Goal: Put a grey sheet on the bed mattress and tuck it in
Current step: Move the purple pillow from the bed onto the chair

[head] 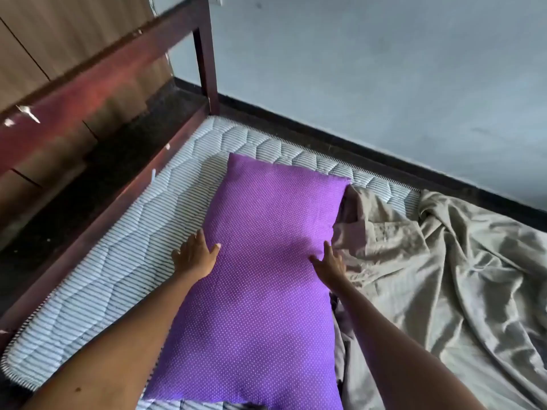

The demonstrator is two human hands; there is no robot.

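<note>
A purple polka-dot pillow [266,261] lies lengthwise on the striped quilted mattress [97,261]. My left hand [194,254] grips the pillow's left edge, thumb on top and fingers curled under the side. My right hand [328,261] holds the right edge the same way, squeezing the pillow's middle inward. The grey sheet [429,276] lies crumpled over the right part of the mattress, its bunched edge touching the pillow's right side. The left part of the mattress is bare.
A dark red wooden headboard frame [97,81] runs along the left, with its post [207,54] at the far corner. A pale blue wall [384,69] with a dark skirting strip borders the bed's far side. Wooden cabinet panels [59,34] stand behind the headboard.
</note>
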